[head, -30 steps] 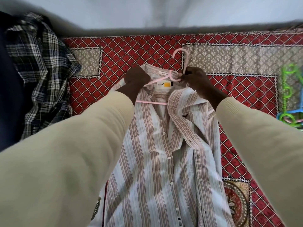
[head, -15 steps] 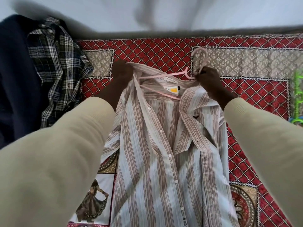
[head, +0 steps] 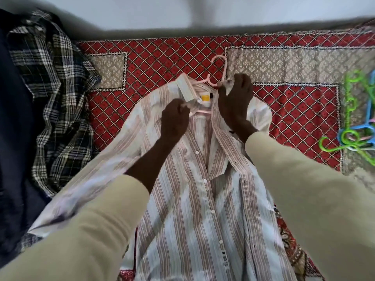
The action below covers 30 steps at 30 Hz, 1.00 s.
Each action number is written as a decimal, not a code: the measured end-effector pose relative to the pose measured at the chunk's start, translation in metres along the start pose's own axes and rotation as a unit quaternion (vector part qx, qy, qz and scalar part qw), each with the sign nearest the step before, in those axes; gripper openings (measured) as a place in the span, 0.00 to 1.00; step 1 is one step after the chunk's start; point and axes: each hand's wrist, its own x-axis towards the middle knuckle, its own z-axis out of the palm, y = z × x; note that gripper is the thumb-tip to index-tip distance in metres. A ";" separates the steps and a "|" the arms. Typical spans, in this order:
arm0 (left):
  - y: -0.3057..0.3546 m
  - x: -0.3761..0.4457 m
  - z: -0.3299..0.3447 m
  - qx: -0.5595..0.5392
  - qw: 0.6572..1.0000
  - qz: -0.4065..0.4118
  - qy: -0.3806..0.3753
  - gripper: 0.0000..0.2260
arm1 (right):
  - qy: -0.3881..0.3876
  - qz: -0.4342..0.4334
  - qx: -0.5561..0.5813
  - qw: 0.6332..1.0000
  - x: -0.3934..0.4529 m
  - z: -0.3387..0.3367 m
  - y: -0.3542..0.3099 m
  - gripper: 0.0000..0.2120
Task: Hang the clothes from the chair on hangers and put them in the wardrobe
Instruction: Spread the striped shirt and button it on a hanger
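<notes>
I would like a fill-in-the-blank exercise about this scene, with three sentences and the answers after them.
1. The hanger inside the striped shirt has the colour ____.
2. The right hand pinches the shirt's ____, beside the hanger's hook.
3. The spare hangers lie on the bedspread to the ____ of the shirt, and the checked shirt lies on the other side.

Missing words: pink; collar; right

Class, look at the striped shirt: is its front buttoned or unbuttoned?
Unbuttoned: the striped shirt has its front edges parted below the collar, with the white buttons free along one edge.
</notes>
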 end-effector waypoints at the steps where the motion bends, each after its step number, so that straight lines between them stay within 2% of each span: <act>1: -0.009 -0.023 0.005 -0.006 0.999 -0.007 0.038 0.05 | 0.011 -0.007 0.003 1.000 -0.021 -0.005 0.004 0.26; 3: -0.025 -0.073 0.014 -0.002 0.998 -0.037 0.054 0.09 | 0.036 -0.010 0.015 0.999 -0.067 -0.015 0.015 0.22; 7: -0.044 -0.175 0.032 0.060 0.996 -0.036 -0.062 0.18 | 0.070 0.020 0.020 0.997 -0.165 -0.039 0.045 0.15; 9: -0.052 -0.214 0.039 0.071 0.990 -0.046 -0.116 0.18 | 0.051 0.052 0.011 0.997 -0.211 -0.048 0.062 0.15; 13: -0.069 -0.268 0.046 0.120 0.978 -0.063 -0.158 0.20 | -0.015 0.100 -0.025 0.995 -0.293 -0.064 0.093 0.13; 18: -0.081 -0.322 0.052 0.239 0.933 -0.090 -0.252 0.27 | -0.115 0.114 -0.120 0.980 -0.372 -0.085 0.119 0.13; 21: -0.086 -0.351 0.056 0.265 0.909 -0.114 -0.302 0.32 | -0.125 0.172 -0.167 0.963 -0.408 -0.095 0.128 0.17; 24: -0.094 -0.381 0.060 0.260 0.889 -0.122 -0.357 0.31 | -0.113 0.245 -0.183 0.945 -0.440 -0.105 0.138 0.20; 27: -0.107 -0.413 0.059 0.307 0.889 -0.034 -0.339 0.18 | -0.107 0.222 -0.174 0.954 -0.465 -0.114 0.150 0.20; 29: -0.115 -0.433 0.057 0.289 0.921 0.009 -0.263 0.11 | -0.069 0.219 -0.135 0.964 -0.474 -0.119 0.153 0.21; 30: -0.120 -0.444 0.057 0.258 0.938 0.027 -0.228 0.11 | -0.035 0.242 -0.112 0.963 -0.477 -0.123 0.155 0.23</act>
